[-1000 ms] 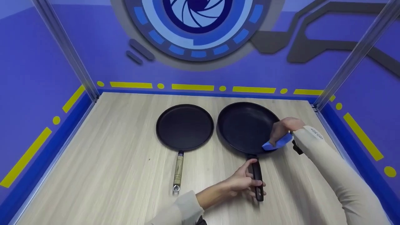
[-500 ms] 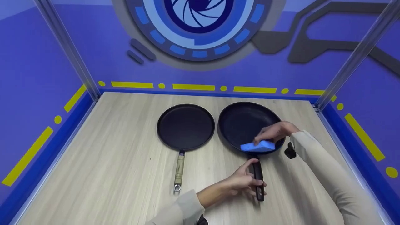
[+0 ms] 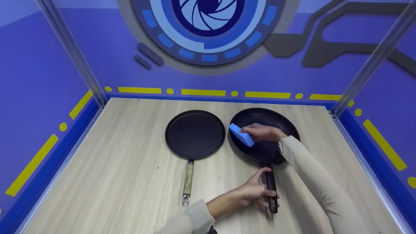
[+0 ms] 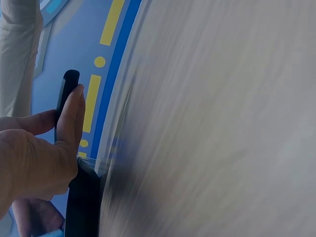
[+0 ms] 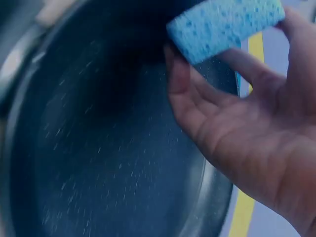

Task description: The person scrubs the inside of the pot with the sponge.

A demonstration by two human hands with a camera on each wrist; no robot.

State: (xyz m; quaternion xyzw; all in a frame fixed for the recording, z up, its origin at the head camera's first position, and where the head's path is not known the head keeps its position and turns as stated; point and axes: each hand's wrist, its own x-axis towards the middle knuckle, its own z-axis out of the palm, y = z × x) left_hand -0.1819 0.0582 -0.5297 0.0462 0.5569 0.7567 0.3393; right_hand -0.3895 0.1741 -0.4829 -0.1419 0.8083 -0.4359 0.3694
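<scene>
My right hand (image 3: 261,132) grips a blue sponge (image 3: 241,135) at the left inner side of a deep black frying pan (image 3: 276,118). In the right wrist view the sponge (image 5: 227,27) shows its pores, and fine light specks dot the pan's dark inside (image 5: 123,148). With my left hand (image 3: 252,191) I hold the pan's black handle (image 3: 270,182), thumb toward the pan end and fingers round the far side. The left wrist view shows the handle (image 4: 66,96) pinched between thumb and fingers of that hand (image 4: 44,158).
To the left of the frying pan lies a flat black crepe pan (image 3: 195,134) with a wooden handle (image 3: 188,178) ending in a metal ring. Both pans rest on a pale wood-grain table (image 3: 130,156). Blue-purple panels (image 3: 208,83) wall in the back and sides.
My right hand has swept the sponge from the lower right of the frying pan, along its near side, up to the left side. My left hand keeps its hold on the handle.
</scene>
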